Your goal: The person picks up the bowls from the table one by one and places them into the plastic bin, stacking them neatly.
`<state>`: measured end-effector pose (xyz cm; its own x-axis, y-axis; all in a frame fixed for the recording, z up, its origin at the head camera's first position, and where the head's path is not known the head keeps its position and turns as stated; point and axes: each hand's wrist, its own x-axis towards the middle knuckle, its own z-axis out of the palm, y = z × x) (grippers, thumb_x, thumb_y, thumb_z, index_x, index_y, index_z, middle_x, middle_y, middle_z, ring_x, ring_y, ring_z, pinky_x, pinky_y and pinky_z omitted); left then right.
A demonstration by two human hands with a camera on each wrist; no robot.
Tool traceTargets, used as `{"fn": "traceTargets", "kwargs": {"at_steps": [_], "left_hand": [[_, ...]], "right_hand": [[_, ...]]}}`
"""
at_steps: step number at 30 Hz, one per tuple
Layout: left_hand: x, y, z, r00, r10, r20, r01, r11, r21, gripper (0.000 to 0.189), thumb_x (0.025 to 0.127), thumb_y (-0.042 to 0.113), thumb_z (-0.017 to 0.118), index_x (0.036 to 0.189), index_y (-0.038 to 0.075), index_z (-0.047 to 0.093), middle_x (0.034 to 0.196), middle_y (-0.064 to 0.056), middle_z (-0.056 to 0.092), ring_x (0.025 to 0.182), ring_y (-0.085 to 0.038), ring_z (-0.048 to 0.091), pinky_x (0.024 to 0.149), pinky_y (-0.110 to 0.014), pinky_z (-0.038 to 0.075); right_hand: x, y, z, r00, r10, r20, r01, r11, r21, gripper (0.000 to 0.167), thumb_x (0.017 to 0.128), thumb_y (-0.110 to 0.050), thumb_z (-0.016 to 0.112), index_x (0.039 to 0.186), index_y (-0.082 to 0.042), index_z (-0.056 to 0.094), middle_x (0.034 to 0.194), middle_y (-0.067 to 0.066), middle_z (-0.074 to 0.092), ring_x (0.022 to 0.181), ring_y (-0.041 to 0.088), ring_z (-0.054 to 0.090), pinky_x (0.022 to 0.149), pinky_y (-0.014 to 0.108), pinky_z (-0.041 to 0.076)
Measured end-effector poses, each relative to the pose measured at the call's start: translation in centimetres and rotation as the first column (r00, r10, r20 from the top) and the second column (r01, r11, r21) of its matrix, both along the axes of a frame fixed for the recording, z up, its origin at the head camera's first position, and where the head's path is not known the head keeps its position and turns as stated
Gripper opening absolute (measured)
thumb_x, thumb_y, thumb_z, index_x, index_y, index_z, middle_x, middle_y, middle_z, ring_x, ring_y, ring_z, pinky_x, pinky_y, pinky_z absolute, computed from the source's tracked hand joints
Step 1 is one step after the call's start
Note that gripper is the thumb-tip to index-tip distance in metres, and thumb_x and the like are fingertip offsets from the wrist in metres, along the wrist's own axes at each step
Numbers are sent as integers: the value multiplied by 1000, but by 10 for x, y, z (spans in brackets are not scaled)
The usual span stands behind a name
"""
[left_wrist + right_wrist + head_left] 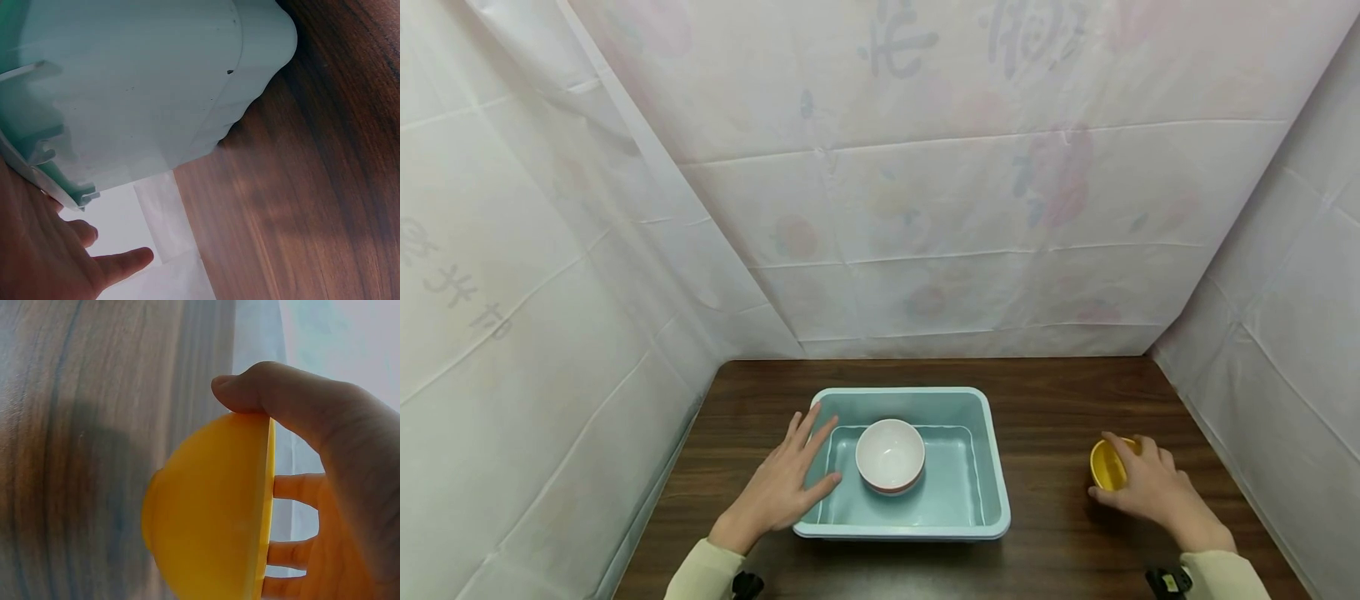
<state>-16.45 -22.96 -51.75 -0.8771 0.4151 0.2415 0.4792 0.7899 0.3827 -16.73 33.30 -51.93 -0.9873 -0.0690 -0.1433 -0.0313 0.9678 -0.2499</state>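
Note:
Toward the right of the table, my right hand grips a yellow bowl by its rim. In the right wrist view the thumb lies against the outside of the yellow bowl, with several fingers at the open side. Whether its foot touches the table is unclear. My left hand has its fingers spread over the left rim of a light blue-green plastic basin. Inside that basin stands a bowl, white within and reddish low on its outside.
Dark wood-grain table surrounds the basin and runs between it and the yellow bowl. White printed cloth hangs behind the table, and more cloth hangs along both sides.

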Motion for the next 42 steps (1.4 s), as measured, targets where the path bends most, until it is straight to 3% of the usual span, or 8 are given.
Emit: {"fn": "traceTargets", "kwargs": {"at_steps": [13,23,35,42], "left_hand": [[0,0,1,1000,-2,-3,2,1000,-5,77,100,51,61,164,20,32,174,-12,13,155,-50,16,97,-75,44],[-1,0,1,1000,-7,-21,7,1000,-7,77,100,50,62,163,18,33,173,-15,15,154,-52,18,97,-75,44],[-1,1,1,1000,-15,-8,15,1000,-5,78,98,43,66,164,21,31,173,-15,14,155,-51,16,101,-74,42],[0,0,1,1000,-6,-2,6,1000,-15,77,100,52,61,164,20,31,173,-13,13,155,-51,17,99,-74,43]], "right_hand": [[0,-12,13,996,21,-81,-20,1000,21,95,78,-56,83,148,-6,44,140,45,37,120,72,40,81,81,43],[-1,-27,29,993,47,-106,-45,999,21,100,77,-61,81,151,-6,43,142,44,37,124,70,38,82,81,42],[-4,-47,42,981,93,-171,-87,995,38,97,76,-55,84,151,-8,45,143,42,39,125,67,40,84,81,42],[-12,-59,51,965,147,-219,-136,989,67,94,77,-54,83,152,-11,45,144,38,40,125,63,43,82,77,45]]}}
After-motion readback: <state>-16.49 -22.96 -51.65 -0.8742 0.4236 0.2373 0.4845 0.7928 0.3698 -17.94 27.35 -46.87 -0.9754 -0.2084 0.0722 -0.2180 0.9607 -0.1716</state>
